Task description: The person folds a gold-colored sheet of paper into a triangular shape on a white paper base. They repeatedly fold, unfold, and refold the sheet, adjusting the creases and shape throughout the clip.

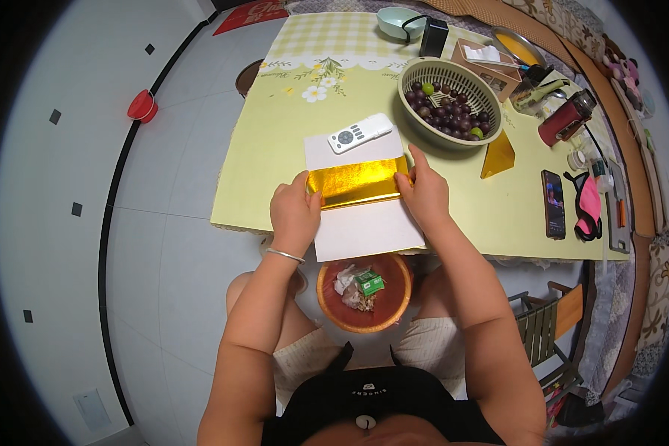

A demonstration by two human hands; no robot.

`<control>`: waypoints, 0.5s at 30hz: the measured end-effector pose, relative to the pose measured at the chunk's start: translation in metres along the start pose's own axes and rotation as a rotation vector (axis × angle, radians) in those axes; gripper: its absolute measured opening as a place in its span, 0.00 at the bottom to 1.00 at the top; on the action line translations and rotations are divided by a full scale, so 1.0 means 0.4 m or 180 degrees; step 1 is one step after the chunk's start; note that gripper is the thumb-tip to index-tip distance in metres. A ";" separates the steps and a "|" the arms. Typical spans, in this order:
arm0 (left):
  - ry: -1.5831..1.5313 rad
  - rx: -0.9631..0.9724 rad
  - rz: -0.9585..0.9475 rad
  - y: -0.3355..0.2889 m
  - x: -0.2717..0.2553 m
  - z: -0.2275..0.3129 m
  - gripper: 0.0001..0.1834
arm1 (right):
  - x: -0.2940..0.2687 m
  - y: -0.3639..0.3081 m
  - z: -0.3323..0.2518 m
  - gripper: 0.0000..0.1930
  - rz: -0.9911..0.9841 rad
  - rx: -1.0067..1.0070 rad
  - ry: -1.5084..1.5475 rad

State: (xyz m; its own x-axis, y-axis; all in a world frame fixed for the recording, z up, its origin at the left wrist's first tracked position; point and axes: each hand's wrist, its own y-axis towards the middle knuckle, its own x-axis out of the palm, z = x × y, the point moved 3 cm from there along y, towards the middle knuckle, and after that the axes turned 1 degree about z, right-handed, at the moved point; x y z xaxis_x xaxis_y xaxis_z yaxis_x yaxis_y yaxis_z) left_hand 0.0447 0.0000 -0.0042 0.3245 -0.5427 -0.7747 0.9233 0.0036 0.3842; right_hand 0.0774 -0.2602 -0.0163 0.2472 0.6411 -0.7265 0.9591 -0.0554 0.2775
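Note:
A shiny gold foil paper [357, 182], folded into a wide band, lies across a stack of white paper sheets [368, 230] at the table's near edge. Around its left end, my left hand [296, 212] is closed, thumb on top. My right hand [427, 195] grips the other end with the thumb pressed on the foil and the index finger pointing away from me. Just beyond the band, a white remote control [360, 134] rests on the sheets. To the right, a separate gold piece with a slanted edge [498, 154] lies by the fruit basket.
The basket [416, 123] holds dark grapes. A maroon thermos [565, 119], a phone [552, 204] and a pink-and-black eye mask [589, 208] are at the right. Behind stand a pale green bowl [398, 22] and a tissue box [490, 70]. Below the table edge sits a waste bin [327, 301].

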 end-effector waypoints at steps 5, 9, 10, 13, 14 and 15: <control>0.0456 0.0485 0.0325 0.011 -0.015 0.042 0.25 | 0.006 -0.001 0.008 0.34 0.0047 -0.0166 -0.0266; 0.0402 0.1577 0.0281 0.024 0.014 0.037 0.25 | 0.008 0.001 0.002 0.33 0.0004 -0.0106 -0.0280; 0.0239 0.1469 -0.0163 0.022 0.030 0.016 0.25 | 0.004 0.001 -0.002 0.33 0.0009 -0.0121 -0.0323; -0.0057 0.1339 -0.1182 0.020 0.040 0.001 0.26 | -0.020 0.006 -0.014 0.33 -0.0183 0.0165 -0.0461; -0.0011 0.1433 -0.1314 0.017 0.033 0.008 0.28 | -0.028 0.008 -0.018 0.33 -0.0283 0.0314 -0.0508; 0.0031 0.1536 -0.1446 0.017 0.019 0.029 0.30 | -0.041 0.009 -0.028 0.32 -0.0158 0.0060 -0.0594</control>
State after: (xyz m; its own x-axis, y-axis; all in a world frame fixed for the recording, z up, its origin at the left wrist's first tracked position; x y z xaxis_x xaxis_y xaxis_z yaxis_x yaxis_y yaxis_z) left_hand 0.0512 -0.0140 -0.0016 -0.0715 -0.3940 -0.9163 0.7738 -0.6016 0.1984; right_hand 0.0751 -0.2624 0.0036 0.2191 0.4904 -0.8435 0.9728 -0.0425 0.2279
